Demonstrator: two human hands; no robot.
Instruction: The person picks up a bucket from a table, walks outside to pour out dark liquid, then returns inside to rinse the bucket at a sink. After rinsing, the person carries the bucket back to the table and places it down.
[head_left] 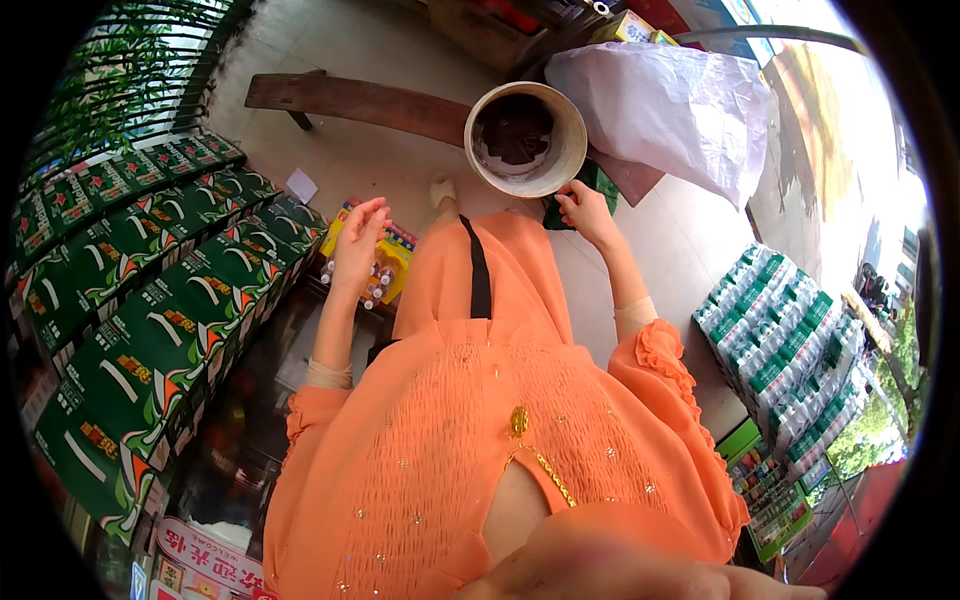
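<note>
My left hand point(358, 245) is raised beside the green cartons, fingers loosely bent and apart, holding nothing. My right hand point(588, 212) is by the lower right rim of a cream-white bucket point(479, 170), thumb and fingers drawn together. Whether it grips the rim or something small there is too unclear to tell. A dark stain or residue point(515, 130) covers the bucket's inner bottom. The bucket appears to stand on a long brown wooden bench point(375, 103). Just below my right hand's fingers lies something dark green point(556, 214), partly hidden.
Stacked green cartons point(165, 330) line the left side. Small bottles in a yellow pack point(385, 268) stand near my left hand. A whitish plastic sheet point(665, 110) drapes right of the bucket. Shrink-wrapped bottles point(780, 330) are piled at the right. A pink sign point(205, 552) is at lower left.
</note>
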